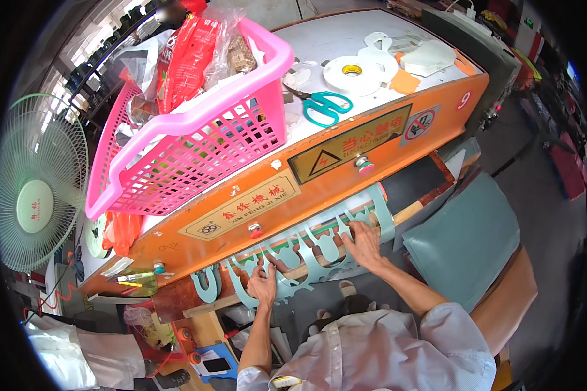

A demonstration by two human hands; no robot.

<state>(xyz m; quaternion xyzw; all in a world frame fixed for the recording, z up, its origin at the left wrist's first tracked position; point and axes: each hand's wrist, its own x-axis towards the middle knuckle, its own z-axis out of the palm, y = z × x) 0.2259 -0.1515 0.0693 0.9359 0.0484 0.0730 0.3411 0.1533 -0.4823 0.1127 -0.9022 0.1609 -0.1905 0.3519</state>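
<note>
A thin teal sheet (316, 266) full of cut-out openings, leather-like, lies along the front ledge of an orange machine (235, 208). My left hand (262, 285) is closed on one of its narrow strips, fingers bent over the edge. Farther right, my right hand (364, 244) grips another strip between thumb and fingers. Parts of the fingertips are hidden by the sheet and the hands. Left of the sheet, several U-shaped teal pieces (207, 284) rest in a small stack on the ledge.
A pink basket (195, 156) filled with bags stands on the machine top, beside teal-handled scissors (328, 108) and a tape roll (351, 70). Folded teal material (466, 238) lies at the right. A fan (39, 186) stands left. Red buttons (255, 231) protrude from the machine front.
</note>
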